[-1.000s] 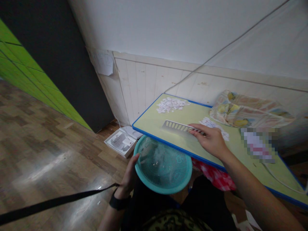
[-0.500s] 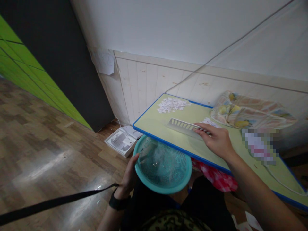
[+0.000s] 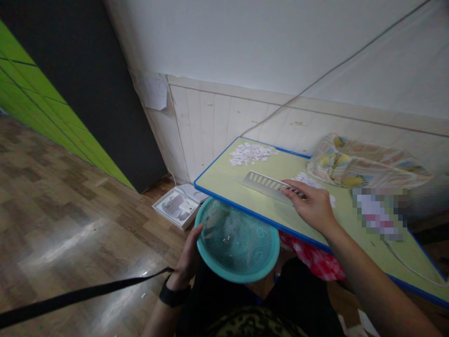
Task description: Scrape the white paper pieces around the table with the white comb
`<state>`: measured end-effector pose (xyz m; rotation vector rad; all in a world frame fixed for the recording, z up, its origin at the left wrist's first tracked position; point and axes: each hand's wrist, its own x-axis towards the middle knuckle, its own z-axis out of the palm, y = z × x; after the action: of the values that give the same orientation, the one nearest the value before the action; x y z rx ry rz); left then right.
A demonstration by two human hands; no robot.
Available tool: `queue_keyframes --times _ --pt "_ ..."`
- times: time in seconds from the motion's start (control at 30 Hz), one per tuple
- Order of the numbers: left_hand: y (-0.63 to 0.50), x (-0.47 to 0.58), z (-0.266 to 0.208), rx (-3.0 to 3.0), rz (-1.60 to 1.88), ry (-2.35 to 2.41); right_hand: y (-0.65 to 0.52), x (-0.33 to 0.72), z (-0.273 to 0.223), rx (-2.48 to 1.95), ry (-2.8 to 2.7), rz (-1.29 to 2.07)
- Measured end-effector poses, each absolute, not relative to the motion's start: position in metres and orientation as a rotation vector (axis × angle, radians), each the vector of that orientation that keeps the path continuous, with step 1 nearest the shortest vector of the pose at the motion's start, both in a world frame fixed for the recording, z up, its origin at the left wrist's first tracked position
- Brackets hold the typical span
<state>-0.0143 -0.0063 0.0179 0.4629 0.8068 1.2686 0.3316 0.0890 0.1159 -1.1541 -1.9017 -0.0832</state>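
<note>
Right hand (image 3: 312,206) is pinching the slotted strip (image 3: 263,186) over the table (image 3: 217,180); I'm not able to tell if it's touching. Left hand (image 3: 189,250) is gripping the basket (image 3: 238,278) by its rim, just below the table edge, fingers hidden. I'm judging this partway: one scrap pile (image 3: 250,153) is lying heaped at the far corner, a second pile (image 3: 307,179) is sitting partly hidden behind the right hand. I'm seeing no scraps in the basket.

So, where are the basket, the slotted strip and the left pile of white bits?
Basket (image 3: 242,276): head view, on its near rim.
Slotted strip (image 3: 263,187): head view, flat part below the slots.
Left pile of white bits (image 3: 251,153): head view, its middle.
</note>
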Motion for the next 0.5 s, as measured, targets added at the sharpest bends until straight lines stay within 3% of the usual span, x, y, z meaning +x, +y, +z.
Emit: queue_keyframes --times 0.5 --pt "-0.005 -0.011 0.027 0.430 1.288 0.852 0.078 0.322 0.121 -1.088 -1.981 0.023"
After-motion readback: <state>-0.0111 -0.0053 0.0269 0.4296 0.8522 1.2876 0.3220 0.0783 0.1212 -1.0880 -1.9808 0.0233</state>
